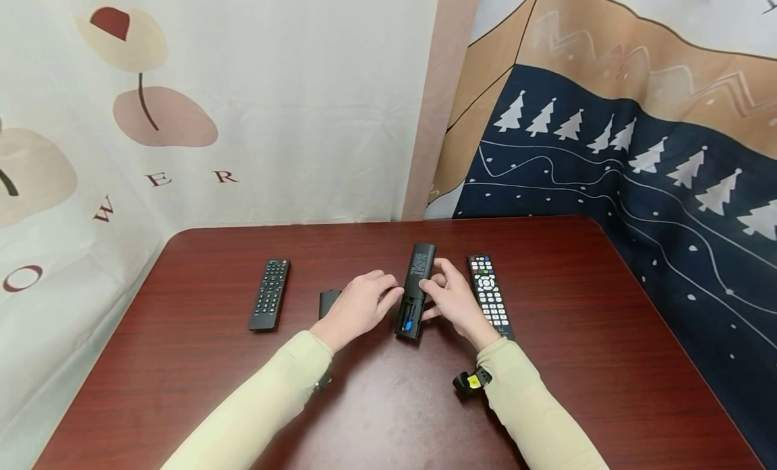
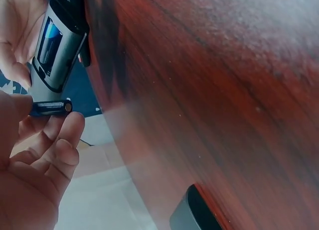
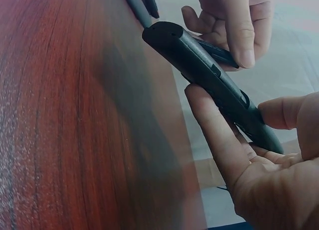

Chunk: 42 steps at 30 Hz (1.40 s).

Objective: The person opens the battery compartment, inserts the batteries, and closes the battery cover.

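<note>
A black remote control (image 1: 419, 268) is held back side up in my right hand (image 1: 454, 300), thumb on one edge and fingers under the other. Its battery compartment (image 2: 52, 47) lies uncovered at the near end, with something blue, battery-like, inside. My left hand (image 1: 359, 307) is just left of the remote. Between its thumb and fingers it pinches a dark blue battery (image 2: 52, 108), whose metal end shows in the left wrist view. From the right wrist, the remote (image 3: 207, 73) slants across in front of the left hand (image 3: 240, 31).
On the reddish-brown table (image 1: 388, 416) a dark remote (image 1: 270, 295) lies at left. Another black remote (image 1: 328, 300) is partly hidden behind the left hand. A remote with white buttons (image 1: 487, 288) lies right of the right hand. Curtains hang behind the table.
</note>
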Tool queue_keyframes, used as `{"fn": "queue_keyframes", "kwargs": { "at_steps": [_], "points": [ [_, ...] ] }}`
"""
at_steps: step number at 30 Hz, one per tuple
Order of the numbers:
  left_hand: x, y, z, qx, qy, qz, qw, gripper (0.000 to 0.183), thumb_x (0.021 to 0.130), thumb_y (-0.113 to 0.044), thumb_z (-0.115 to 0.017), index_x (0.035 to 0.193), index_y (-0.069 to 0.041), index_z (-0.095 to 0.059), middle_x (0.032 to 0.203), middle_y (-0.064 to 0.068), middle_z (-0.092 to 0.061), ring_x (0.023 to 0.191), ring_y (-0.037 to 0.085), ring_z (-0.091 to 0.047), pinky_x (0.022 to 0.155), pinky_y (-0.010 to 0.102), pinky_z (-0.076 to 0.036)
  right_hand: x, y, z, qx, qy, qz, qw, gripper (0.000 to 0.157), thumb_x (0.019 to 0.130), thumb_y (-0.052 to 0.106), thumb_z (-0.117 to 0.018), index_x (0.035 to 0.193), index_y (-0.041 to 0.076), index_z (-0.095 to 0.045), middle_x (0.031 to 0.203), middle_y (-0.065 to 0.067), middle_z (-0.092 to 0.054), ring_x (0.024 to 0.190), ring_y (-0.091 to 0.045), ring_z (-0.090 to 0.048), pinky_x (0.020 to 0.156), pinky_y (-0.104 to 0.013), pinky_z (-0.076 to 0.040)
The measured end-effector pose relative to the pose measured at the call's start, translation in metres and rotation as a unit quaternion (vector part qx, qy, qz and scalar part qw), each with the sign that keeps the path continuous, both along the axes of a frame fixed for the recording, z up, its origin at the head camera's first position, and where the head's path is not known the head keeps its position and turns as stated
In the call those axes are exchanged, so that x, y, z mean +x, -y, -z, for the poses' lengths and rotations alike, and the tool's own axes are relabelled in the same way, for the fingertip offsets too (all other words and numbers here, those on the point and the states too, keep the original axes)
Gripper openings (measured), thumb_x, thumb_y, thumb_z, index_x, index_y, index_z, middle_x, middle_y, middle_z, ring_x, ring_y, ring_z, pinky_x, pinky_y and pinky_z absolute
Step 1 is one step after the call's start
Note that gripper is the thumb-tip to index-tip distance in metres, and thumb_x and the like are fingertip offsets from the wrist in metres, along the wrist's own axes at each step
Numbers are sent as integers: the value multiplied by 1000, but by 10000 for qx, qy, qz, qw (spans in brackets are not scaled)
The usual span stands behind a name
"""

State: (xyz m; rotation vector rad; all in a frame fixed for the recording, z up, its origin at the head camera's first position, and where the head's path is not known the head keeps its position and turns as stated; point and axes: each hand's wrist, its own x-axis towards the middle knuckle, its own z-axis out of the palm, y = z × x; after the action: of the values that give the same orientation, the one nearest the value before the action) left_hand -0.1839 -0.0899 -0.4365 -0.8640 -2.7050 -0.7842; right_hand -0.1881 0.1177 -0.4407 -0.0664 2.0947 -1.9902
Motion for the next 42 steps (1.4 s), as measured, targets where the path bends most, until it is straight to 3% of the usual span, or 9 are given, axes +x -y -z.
{"fn": "queue_keyframes", "kwargs": {
  "at_steps": [27,35,42],
  "points": [
    [4,-14,1,779,53,215,9967,15,103,-17,-65,92,-11,-74,82,-1,-65,67,9,-55,59,22,-47,0,1,3,-33,-61,84,9999,46,103,4,-53,147,4,-40,111,-24,-65,80,-23,-71,59,-42,-63],
    [7,-15,2,990,5,136,9950,18,102,-16,-65,85,-12,-70,72,-4,-55,62,9,-49,56,22,-43,0,2,3,-78,-86,96,9999,45,104,4,-52,147,5,-40,110,-24,-65,79,-23,-72,61,-43,-64],
    [7,-17,6,1058,-75,92,9943,16,101,-15,-66,86,-10,-71,74,-2,-61,63,8,-53,57,21,-47,0,4,2,-145,-102,194,9997,46,104,3,-52,147,3,-39,112,-26,-65,80,-23,-72,62,-44,-64]
  ]
}}
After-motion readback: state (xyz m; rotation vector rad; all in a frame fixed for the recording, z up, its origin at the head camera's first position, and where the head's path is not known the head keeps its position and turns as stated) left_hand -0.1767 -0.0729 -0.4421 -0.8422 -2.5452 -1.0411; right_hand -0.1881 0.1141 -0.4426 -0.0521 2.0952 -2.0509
